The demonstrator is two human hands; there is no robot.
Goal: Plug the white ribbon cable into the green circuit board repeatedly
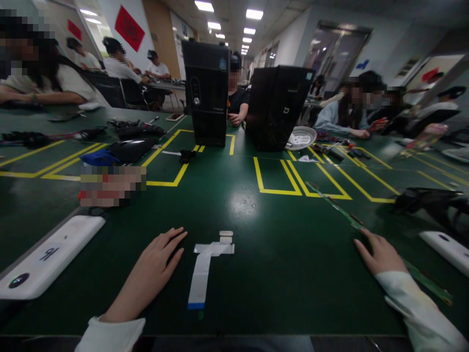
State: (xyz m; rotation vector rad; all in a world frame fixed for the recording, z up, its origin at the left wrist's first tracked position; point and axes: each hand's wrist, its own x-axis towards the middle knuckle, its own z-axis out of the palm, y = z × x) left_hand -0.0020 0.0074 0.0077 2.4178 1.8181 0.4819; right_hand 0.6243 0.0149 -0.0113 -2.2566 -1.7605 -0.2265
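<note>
A: Your left hand (pixel 156 264)?
B: Fingers (pixel 176 243) apart, empty. Your right hand (pixel 379 252): fingers apart too, over the green strip (pixel 427 279); contact unclear.
A: Ribbon cable (pixel 200 277)?
B: Flat between them, by the tabletop's (pixel 293 293) near edge; probably for easy reach.

From where I stand, the person's left hand (pixel 156 264) rests on the green table (pixel 278 274), fingers loosely extended, just beside a white ribbon cable (pixel 200 278) with a blue end. The right hand (pixel 379 252) lies over a long, narrow green strip (pixel 427 281), thumb apart from the fingers, hiding part of its length. A white casing (pixel 53 256) sits well to the left. Beyond the yellow tape (pixel 282 191), 2 black computer towers (pixel 207 98) stand upright, and a white basket (pixel 307 132) is beside the right-side tower.
</note>
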